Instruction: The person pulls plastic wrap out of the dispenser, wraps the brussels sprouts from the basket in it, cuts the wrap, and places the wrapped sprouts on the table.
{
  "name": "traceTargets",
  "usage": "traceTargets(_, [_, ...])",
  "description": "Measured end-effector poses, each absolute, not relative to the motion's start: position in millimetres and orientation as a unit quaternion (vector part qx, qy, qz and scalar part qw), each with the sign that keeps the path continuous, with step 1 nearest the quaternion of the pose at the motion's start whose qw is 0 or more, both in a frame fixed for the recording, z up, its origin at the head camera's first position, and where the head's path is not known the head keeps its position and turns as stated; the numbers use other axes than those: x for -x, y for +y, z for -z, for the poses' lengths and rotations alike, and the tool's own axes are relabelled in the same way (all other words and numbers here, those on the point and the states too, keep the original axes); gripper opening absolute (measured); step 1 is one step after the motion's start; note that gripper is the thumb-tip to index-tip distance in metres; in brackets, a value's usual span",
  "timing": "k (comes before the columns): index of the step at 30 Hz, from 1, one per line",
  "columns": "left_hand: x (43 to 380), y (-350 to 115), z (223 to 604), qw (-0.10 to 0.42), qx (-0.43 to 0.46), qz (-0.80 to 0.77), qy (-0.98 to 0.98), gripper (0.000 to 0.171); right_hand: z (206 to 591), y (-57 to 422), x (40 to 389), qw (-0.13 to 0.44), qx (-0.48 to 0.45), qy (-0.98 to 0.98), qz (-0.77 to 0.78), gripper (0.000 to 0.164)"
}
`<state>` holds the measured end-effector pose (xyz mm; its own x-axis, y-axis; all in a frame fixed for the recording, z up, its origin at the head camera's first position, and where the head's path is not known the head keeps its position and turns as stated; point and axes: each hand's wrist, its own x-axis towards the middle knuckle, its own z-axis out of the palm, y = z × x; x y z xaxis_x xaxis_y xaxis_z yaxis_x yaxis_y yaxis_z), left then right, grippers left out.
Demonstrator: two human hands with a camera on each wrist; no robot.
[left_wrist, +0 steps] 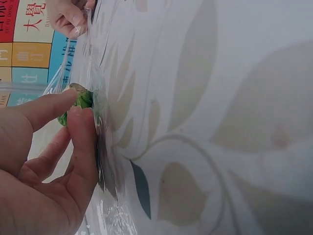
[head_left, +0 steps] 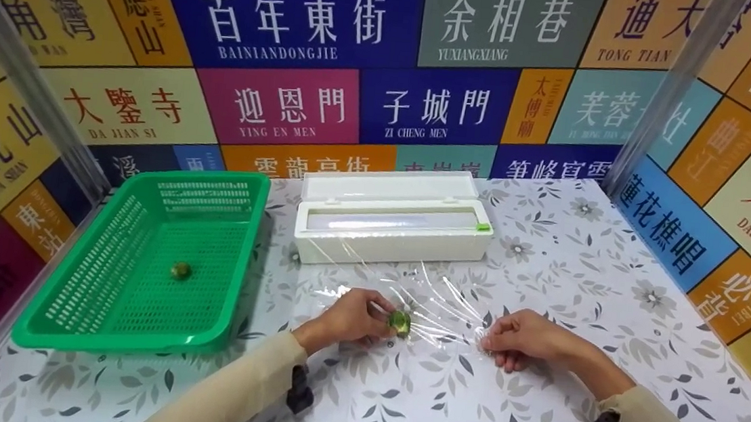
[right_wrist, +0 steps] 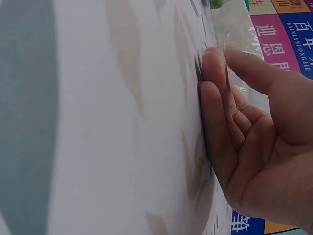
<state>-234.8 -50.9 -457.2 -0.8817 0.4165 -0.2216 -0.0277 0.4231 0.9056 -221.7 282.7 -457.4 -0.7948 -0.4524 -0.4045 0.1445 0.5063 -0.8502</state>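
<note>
A small green vegetable (head_left: 399, 323), which looks like a Brussels sprout, sits on clear cling film (head_left: 438, 305) spread over the table. My left hand (head_left: 354, 314) pinches the sprout between thumb and fingers; the left wrist view shows its leafy green side (left_wrist: 84, 99) and a paler cut end. To the right, my right hand (head_left: 527, 338) pinches the film's edge between thumb and index finger, pulling creases across it. In the right wrist view the right fingers (right_wrist: 217, 107) lie close along the tabletop, and a bit of crinkled film shows beyond them.
A white cling film box (head_left: 392, 254) with raised lid and green slider (head_left: 482, 227) stands behind the film. At left, a green plastic basket (head_left: 230, 321) holds one similar sprout (head_left: 180, 271). Sign-patterned walls border the floral-covered table (head_left: 588, 270).
</note>
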Motion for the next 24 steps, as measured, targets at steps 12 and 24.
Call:
traceTargets(12, [220.2,-78.6,443.0,0.146,-0.184,-0.439,0.867,0.022,441.8,291.5,219.0,0.281,0.112,0.831,0.467,0.036])
traceTargets(24, [201.9,-130.4,445.2,0.096,-0.235,-0.362,0.897,0.022,436.6,288.0,211.4,0.200,0.211,0.876,0.385,0.035])
